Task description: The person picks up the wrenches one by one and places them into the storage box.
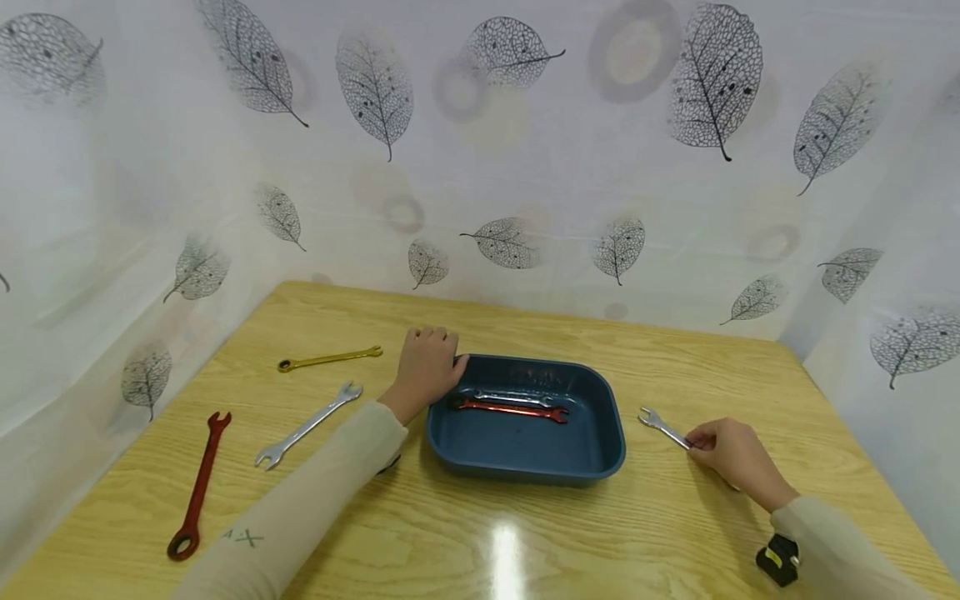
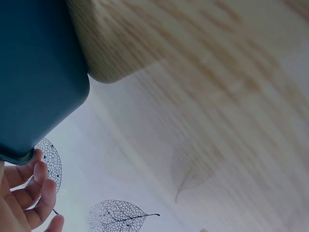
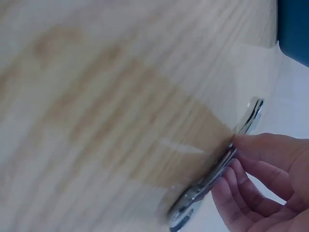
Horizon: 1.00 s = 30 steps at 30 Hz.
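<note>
A blue tray [image 1: 517, 477] holds a red wrench [image 1: 517, 408] and a silver wrench [image 1: 517, 398], side by side near its back. My left hand [image 1: 429, 367] grips the tray's back left corner; in the left wrist view the fingers of this hand [image 2: 29, 193] bend at the rim of the tray [image 2: 43, 82]. To the right of the tray, my right hand [image 1: 731, 454] pinches a silver wrench [image 1: 663, 427] at its middle. The right wrist view has the thumb and fingers of the hand [image 3: 265, 179] around the wrench [image 3: 217, 169], which lies along the tabletop.
Left of the tray on the wooden table [image 1: 420, 542] lie a yellow wrench [image 1: 330, 359], a silver wrench [image 1: 309, 425] and a red wrench [image 1: 202, 487]. A black device [image 1: 778, 560] is at my right sleeve. A leaf-patterned curtain [image 1: 555, 183] stands behind.
</note>
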Each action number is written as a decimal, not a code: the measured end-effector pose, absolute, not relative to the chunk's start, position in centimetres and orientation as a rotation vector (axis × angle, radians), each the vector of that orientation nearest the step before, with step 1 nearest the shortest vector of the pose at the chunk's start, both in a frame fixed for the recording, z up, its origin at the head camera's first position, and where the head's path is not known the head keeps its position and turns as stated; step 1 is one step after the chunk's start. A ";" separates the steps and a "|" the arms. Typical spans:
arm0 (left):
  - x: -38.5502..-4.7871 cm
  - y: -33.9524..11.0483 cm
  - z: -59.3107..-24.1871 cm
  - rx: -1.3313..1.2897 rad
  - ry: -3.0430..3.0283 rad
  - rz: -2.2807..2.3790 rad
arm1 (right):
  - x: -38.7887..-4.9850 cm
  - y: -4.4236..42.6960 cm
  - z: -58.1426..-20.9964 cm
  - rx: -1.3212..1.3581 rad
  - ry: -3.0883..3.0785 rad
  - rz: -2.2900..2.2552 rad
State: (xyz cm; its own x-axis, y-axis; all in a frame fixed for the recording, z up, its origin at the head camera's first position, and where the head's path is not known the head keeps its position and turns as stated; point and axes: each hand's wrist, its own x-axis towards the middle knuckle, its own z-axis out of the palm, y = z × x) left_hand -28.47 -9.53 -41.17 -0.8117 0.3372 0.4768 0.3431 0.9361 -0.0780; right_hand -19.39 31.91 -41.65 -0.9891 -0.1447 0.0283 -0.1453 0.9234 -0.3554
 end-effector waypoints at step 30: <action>-28.5 -9.5 -40.9 -0.489 -2.638 -0.047 | -20.0 32.9 -42.8 0.280 -2.958 0.595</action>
